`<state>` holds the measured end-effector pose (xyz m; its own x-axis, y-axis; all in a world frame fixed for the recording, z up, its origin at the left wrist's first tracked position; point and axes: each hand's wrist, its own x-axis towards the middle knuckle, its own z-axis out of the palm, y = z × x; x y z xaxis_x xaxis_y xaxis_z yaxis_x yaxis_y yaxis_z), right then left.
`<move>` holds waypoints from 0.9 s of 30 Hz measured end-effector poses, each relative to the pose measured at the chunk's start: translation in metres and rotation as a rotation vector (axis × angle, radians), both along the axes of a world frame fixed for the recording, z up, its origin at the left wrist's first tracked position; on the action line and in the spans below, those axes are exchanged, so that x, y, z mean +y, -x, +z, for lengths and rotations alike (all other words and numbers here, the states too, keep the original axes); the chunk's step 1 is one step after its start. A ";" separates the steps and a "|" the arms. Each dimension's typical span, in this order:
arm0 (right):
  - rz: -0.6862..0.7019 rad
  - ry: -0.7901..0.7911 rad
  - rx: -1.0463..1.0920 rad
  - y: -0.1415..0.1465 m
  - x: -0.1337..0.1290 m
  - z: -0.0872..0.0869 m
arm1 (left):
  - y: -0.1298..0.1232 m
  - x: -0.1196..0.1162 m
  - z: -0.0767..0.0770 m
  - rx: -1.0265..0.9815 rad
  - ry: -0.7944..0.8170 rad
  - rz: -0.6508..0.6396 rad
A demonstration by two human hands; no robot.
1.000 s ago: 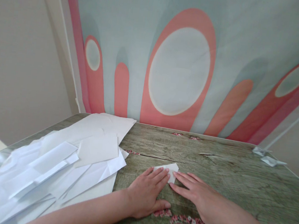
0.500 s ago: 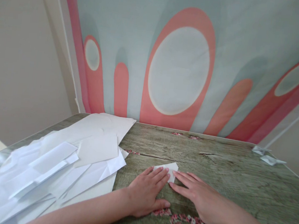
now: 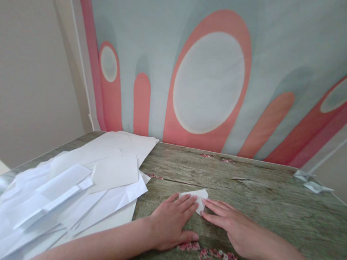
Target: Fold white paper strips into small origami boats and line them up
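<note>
A small folded piece of white paper [image 3: 201, 195] lies flat on the wood-patterned table. My left hand [image 3: 174, 220] rests palm down, its fingertips on the left part of the paper and its thumb stretched out on the tabletop. From the right, my right hand [image 3: 229, 220] touches the paper's right edge with its fingertips, fingers stretched out. Neither hand grips anything. Part of the paper is hidden under the left fingers.
A loose heap of white paper sheets [image 3: 115, 171], some folded, covers the table's left side. Two small folded white papers [image 3: 317, 187] lie near the far right corner. Behind the wood-patterned table [image 3: 262, 198] hangs a printed backdrop [image 3: 274, 41] with coral shapes.
Both hands stay on the paper. My right fingers have shifted very slightly along its right side, and the whole view has moved a little.
</note>
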<state>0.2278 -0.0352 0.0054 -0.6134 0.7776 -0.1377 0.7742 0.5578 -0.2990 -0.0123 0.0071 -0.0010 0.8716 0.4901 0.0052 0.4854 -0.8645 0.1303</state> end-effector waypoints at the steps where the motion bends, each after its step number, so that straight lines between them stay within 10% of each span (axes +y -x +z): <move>1: -0.001 -0.008 -0.004 -0.001 0.001 -0.001 | 0.000 0.000 0.000 0.005 -0.006 -0.002; 27: -0.004 -0.211 -0.016 0.014 -0.004 -0.002 | 0.002 0.001 0.004 -0.013 -0.047 0.010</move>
